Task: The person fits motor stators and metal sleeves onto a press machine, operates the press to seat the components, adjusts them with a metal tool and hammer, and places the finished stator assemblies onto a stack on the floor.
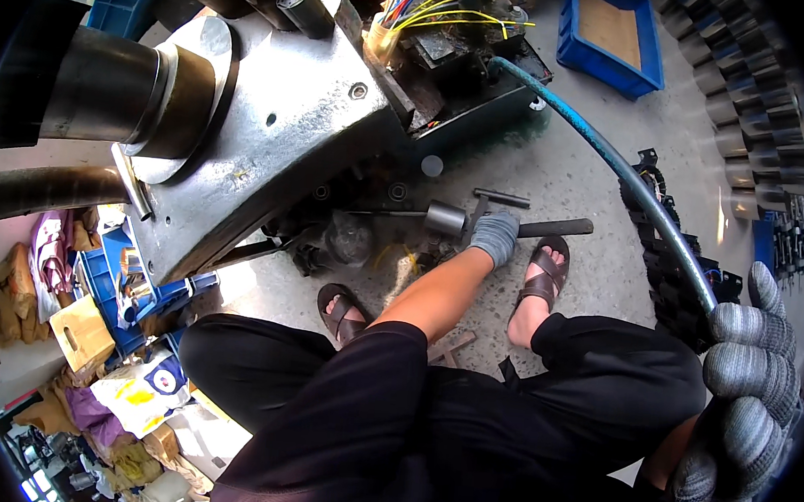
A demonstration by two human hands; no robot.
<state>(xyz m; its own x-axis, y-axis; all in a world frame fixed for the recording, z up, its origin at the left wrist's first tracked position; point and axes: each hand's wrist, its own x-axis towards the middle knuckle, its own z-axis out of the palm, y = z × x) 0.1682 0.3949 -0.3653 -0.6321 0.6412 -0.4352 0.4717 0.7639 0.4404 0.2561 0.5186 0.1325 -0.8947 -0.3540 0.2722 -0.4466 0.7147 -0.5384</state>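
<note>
My left hand [496, 238], in a grey glove, reaches down between my feet to the floor by the machine's base. Its fingers look closed around a dark bar [560, 228] that sticks out to the right. Close to its left side is a metal cylinder [445, 219], and just above lies a T-shaped tool [502, 199]. At the far right, my gloved right hand [750, 382] is wrapped around the end of a long curved lever [608, 149] with worn teal paint. The lever's other end meets the machine near the top middle.
A heavy metal press [286, 100] with thick columns fills the upper left. Coloured wires [411, 11] rise behind it. A blue bin [647, 77] stands upper right, near stacked metal parts [738, 117]. Lower left are a wooden stool [84, 332] and bags [141, 391].
</note>
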